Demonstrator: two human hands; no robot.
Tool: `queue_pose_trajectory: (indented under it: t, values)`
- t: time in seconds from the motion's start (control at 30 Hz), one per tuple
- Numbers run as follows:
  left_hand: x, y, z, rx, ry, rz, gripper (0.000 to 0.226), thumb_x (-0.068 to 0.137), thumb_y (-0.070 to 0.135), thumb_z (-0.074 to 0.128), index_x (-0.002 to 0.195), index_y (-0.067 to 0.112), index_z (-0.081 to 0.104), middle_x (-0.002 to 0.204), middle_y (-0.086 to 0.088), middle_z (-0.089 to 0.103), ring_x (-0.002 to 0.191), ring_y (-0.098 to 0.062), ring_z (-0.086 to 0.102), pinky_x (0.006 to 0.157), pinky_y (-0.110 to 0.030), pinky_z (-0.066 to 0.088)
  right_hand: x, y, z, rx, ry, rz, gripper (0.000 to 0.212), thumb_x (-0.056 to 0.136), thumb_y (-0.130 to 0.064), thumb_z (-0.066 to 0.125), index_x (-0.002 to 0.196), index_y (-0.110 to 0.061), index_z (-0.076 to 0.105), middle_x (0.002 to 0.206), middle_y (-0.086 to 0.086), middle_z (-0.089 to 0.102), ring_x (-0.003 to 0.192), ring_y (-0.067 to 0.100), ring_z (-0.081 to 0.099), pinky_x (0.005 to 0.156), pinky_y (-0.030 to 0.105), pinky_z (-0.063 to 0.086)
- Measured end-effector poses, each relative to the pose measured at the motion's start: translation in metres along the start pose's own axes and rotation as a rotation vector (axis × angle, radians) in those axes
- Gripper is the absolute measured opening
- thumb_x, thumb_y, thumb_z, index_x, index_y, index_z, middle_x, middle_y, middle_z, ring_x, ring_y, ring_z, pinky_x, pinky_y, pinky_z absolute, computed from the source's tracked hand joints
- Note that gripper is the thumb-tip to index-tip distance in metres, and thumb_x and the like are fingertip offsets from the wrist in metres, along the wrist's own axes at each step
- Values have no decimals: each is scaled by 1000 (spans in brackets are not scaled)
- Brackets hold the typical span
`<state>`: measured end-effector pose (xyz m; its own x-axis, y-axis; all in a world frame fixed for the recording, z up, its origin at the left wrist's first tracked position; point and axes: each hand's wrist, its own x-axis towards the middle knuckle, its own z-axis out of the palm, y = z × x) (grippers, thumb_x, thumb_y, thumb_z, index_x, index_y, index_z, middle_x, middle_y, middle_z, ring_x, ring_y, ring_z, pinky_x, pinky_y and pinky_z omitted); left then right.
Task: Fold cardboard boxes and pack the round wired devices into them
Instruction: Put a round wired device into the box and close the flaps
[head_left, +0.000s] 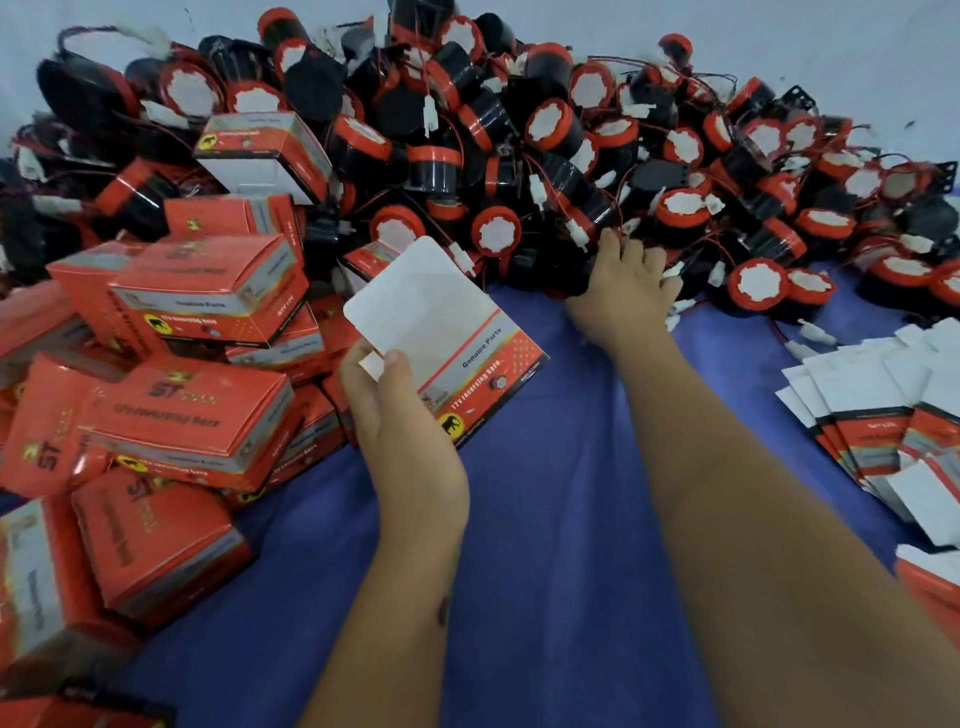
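Reaching into the device pile (519, 156), the right hand (623, 296) closes its grip on one black device (576, 278); beside the pile, the left hand (395, 410) pinches a flat box (447, 338), which should open squarely first.

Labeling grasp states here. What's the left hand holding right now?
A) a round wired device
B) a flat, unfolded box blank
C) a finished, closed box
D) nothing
B: the left hand pinches a flat box blank, its white flap up and not yet folded, above the blue cloth, while the right hand reaches into the pile of round devices.
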<state>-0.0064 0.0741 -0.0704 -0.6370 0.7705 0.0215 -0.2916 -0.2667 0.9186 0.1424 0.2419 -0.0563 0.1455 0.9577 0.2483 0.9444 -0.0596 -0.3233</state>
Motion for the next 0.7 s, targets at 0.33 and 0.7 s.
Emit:
queue_pose_trajectory:
  t: [0.33,0.7]
  values:
    - [-3,11,-1,-28,-54,37,33,105,29,30,134,35,43,122,-1,63,99,-28,70,60,-38,60,-68,-23,13,477,33,-7,64,78,-44,66,129,-24,32,108,1,60,106,28,50,91,42,32]
    - [-19,15,-9,315,-333,171,55,82,-9,50,110,38,56,105,17,64,89,15,59,71,-7,46,-158,-2,-31,1379,230,129,39,88,-22,67,120,-31,48,99,-21,60,80,-17,57,68,3,42]
